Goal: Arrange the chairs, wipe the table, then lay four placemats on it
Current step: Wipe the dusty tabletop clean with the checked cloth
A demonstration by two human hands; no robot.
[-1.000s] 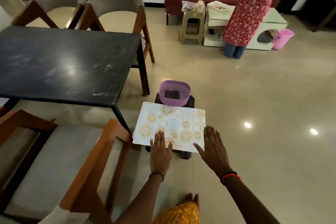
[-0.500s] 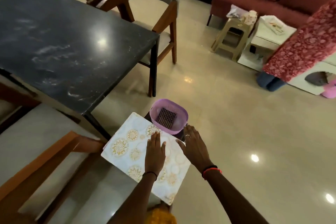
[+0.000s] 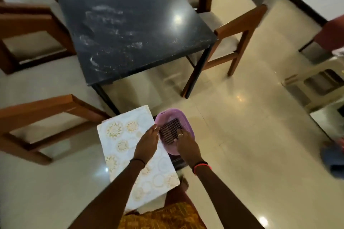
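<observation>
A dusty black table (image 3: 130,24) fills the upper middle. Below its near corner, a stack of white placemats (image 3: 121,141) with gold round patterns lies on a low dark stool. A purple basket (image 3: 186,122) beside it holds a dark checked cloth (image 3: 168,133). My left hand (image 3: 147,144) hovers over the placemats' right edge, its fingertips at the basket's rim. My right hand (image 3: 188,145) reaches into the basket, fingers straight and touching the cloth. Neither hand grips anything that I can see.
A grey-backed wooden chair (image 3: 242,24) stands at the table's right side. Two wooden chairs, one near (image 3: 46,113) and one far (image 3: 28,24), are on the left. A beige plastic stool (image 3: 316,83) is at the right edge. Glossy floor lies all around.
Both hands moved forward off the placemats toward the purple basket, and my right hand now reaches inside it. My view swung left and down over the table.
</observation>
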